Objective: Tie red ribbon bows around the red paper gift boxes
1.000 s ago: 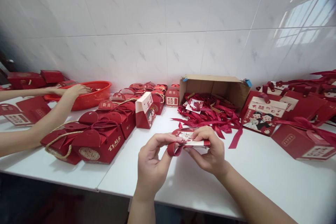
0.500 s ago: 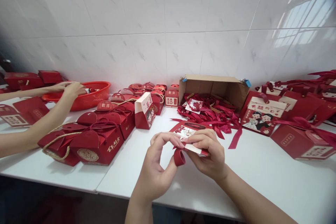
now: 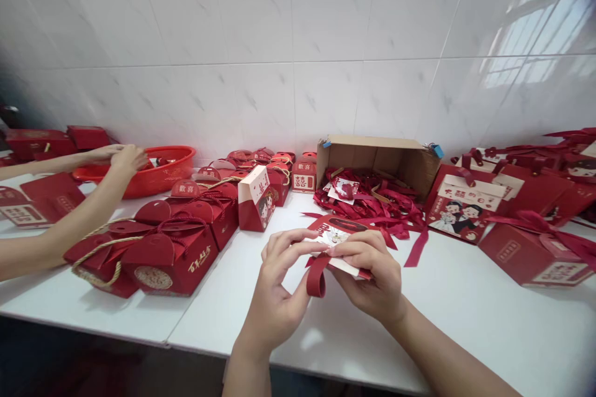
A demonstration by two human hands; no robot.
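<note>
Above the front of the table, a red and white printed gift box (image 3: 333, 234) is held between my hands. My right hand (image 3: 372, 273) grips its near right side, thumb and fingers closed on the card. A dark red strap (image 3: 316, 282) curls in a loop at the box's near left edge. My left hand (image 3: 282, 285) has its thumb and index finger around this loop, with the other fingers resting over the box's left side. The strap's attachment is hidden under the fingers.
Behind my hands, a cardboard box (image 3: 379, 147) on its side spills red ribbons (image 3: 372, 205). Finished-looking red boxes (image 3: 172, 260) stand left, and red bags (image 3: 460, 205) right. A co-worker's hands (image 3: 128, 158) are over a red plastic basket (image 3: 172, 180).
The strap loop has shifted slightly left and stands out more below the box. My left fingers have moved a little closer over the box. The co-worker's hands stay near the basket.
</note>
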